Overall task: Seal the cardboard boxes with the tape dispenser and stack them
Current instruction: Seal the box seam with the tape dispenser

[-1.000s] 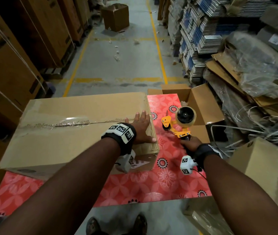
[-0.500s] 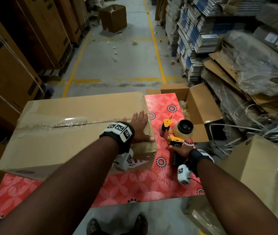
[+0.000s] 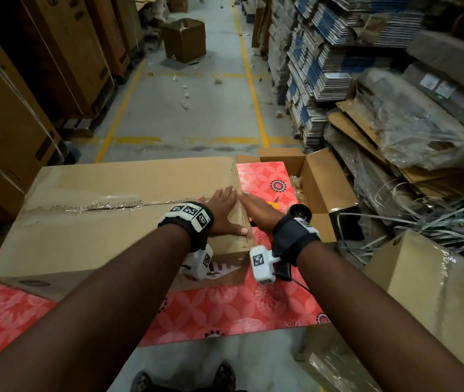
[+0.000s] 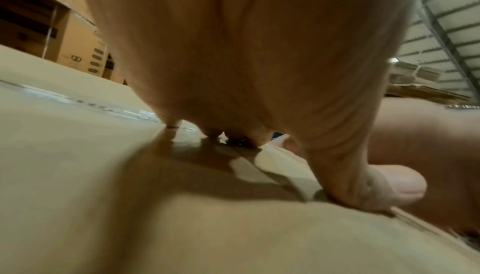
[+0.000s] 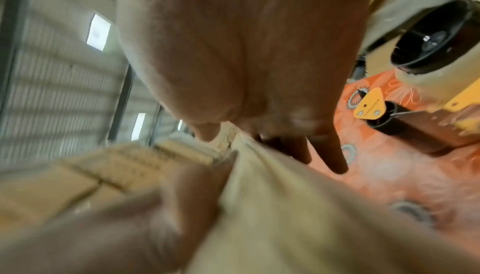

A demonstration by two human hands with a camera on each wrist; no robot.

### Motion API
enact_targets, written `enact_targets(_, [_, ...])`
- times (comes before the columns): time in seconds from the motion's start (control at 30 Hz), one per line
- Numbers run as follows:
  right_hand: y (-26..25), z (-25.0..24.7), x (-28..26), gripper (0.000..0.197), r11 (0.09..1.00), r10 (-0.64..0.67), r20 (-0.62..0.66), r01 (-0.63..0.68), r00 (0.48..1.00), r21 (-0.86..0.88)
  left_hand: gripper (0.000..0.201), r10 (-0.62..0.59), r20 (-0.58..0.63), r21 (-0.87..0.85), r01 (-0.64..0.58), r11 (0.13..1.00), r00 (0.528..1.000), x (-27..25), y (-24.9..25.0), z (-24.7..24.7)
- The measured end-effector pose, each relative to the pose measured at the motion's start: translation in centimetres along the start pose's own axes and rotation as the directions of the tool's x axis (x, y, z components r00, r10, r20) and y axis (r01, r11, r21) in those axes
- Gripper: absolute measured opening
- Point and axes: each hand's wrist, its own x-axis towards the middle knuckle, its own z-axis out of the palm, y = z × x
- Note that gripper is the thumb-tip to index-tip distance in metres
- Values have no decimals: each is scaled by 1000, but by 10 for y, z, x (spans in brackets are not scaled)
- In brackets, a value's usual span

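A large cardboard box (image 3: 106,236) lies on the red floral table (image 3: 239,312), with clear tape along its top seam. My left hand (image 3: 222,210) rests flat on the box top near its right edge, fingers straight; the left wrist view shows its palm (image 4: 259,72) over the cardboard (image 4: 130,216). My right hand (image 3: 256,210) presses with straight fingers on the box's right end at the top corner. The yellow and black tape dispenser (image 3: 300,212) lies on the table just right of that hand, free of it. The right wrist view shows the dispenser (image 5: 428,52) beside the hand (image 5: 246,52).
An open, smaller cardboard box (image 3: 324,188) stands at the table's far right corner. Another box (image 3: 437,292) sits low at the right. Flattened cartons and plastic strapping pile up on the right, tall cartons on the left. A loose box (image 3: 184,38) stands in the aisle.
My right hand has let go of the tape dispenser, which now lies on the table, and has moved left onto the box's right end. The left hand stayed on the box top.
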Motion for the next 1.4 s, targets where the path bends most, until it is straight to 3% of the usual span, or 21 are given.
enact_targets(0.13, [20, 2, 2, 54, 998, -15, -9, 15, 1000, -54, 122, 20, 1, 48, -20, 999, 1000, -12, -13, -3])
enact_targets(0.23, [15, -2, 10, 56, 941, -29, -96, -5, 995, -337, 123, -60, 37, 71, 57, 996, 998, -29, -40, -6])
enact_targets(0.27, [12, -3, 12, 47, 882, -97, -161, 10, 982, -471, 124, -101, 53, 81, 97, 992, 993, -36, -50, -7])
enact_targets(0.33, [8, 1, 14, 34, 707, -359, -246, 90, 901, -701, 123, -167, 71, 102, 160, 982, 983, -47, -64, -10])
enact_targets(0.37, [5, 8, 13, 42, 596, -469, -180, 160, 865, -787, 123, -178, 69, 108, 170, 979, 982, -51, -67, -10])
enact_targets(0.4, [1, 16, 9, 50, 498, -499, -72, 217, 864, -839, 122, -173, 64, 107, 165, 980, 983, -53, -69, -9])
enact_targets(0.47, [-1, 35, 3, 61, 384, -386, 89, 248, 918, -890, 118, -153, 61, 106, 146, 984, 986, -55, -71, -2])
enact_targets(0.57, [0, 40, -5, 73, 287, -254, 125, 199, 959, -937, 110, -154, 54, 121, 146, 982, 987, -59, -84, 8])
enact_targets(0.7, [-15, 33, -9, 80, 217, -119, 109, 133, 987, -967, 110, -256, 83, 154, 241, 958, 963, -82, -125, 0])
enact_targets(0.8, [-43, 46, 1, 78, 207, -9, 60, 61, 998, -976, 112, -364, 42, 185, 351, 918, 931, -96, -158, -9])
enact_targets(0.9, [-66, 87, 18, 61, 283, -72, 108, 124, 992, -951, 108, -292, -9, 168, 290, 942, 956, -103, -165, -13])
enact_targets(0.97, [-71, 122, 28, 62, 324, -71, 156, 170, 985, -930, 109, -235, 5, 138, 232, 963, 972, -109, -166, -7])
enact_targets(1.07, [-68, 153, 31, 77, 254, -3, 140, 136, 990, -957, 109, -230, 35, 115, 225, 968, 972, -124, -183, 8])
enact_targets(1.17, [-66, 141, 20, 86, 250, 34, 101, 90, 994, -964, 110, -281, 47, 95, 276, 956, 958, -144, -221, 12])
enact_targets(1.33, [-80, 132, 9, 60, 139, 63, -33, -42, 997, -989, 115, -408, 8, 101, 406, 908, 913, -169, -278, 6])
enact_targets(1.4, [-91, 161, 12, 55, 199, -10, 8, 10, 1000, -980, 113, -349, -33, 89, 351, 932, 936, -167, -275, 2])
